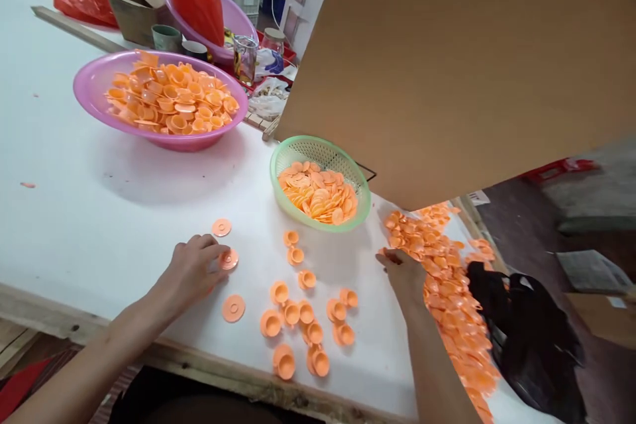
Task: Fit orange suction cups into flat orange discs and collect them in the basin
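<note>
My left hand is at the table's left middle, its thumb and fingertips closed around the edge of a flat orange plastic disc. A bit of orange also shows under that hand. Another disc lies just beyond it, and a larger-looking one nearer to me. My right hand pinches a small orange plastic piece, mostly hidden by the fingers, beside a long heap of orange pieces. Between my hands stand several small orange cups with wide flanges, some of them touching.
A green perforated basket holds many orange discs. Farther left, a pink basin is piled with orange cup pieces. A large cardboard sheet rises behind the basket. A black bag lies at the right edge; glass jars stand at the back.
</note>
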Available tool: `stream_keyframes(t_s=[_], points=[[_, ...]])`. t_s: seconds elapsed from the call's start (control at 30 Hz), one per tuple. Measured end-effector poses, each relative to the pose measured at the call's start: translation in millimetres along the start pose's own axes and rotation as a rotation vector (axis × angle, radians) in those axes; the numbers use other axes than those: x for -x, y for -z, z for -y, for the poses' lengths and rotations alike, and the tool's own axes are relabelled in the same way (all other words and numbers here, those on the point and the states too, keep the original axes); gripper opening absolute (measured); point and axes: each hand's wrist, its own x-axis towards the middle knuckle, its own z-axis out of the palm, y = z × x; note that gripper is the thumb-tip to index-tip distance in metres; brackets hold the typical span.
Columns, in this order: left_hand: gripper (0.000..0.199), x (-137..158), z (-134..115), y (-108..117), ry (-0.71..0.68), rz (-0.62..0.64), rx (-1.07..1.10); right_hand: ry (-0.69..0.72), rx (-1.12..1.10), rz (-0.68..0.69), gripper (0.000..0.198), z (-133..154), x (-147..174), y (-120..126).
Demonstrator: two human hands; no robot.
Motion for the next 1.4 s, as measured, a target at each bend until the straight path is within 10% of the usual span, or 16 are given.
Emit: stream_keyframes(t_s=[0.13,0.33,1.03,1.23,1.4], points=[[0.021,-5.5,-10.9,-13.8,-0.051,0.024,0.026,0.152,-0.442,0.424,0.020,77.5,80.5,-16.9],[0.021,-9.4,-17.9,-21.8,-0.050,0.006,0.107,0.532,-0.415,0.579,0.012,168.5,151.4,-70.7],[0.016,-25.1,-26.2,-9.6,-0.114,0.033,0.352,0.921,0.071,0.268,0.022,172.5,190.2,-115.0],[0.024,-18.8,-28.1,-9.6,-0.011,0.184,0.200,0.763,0.003,0.367,0.012,165.2,169.2,-90.2],[0.033,-10.4,-54.7,-37.0,-0.089,0.176,0.208,0.027,0.151,-0.018,0.033,70.6,69.3,-15.7]])
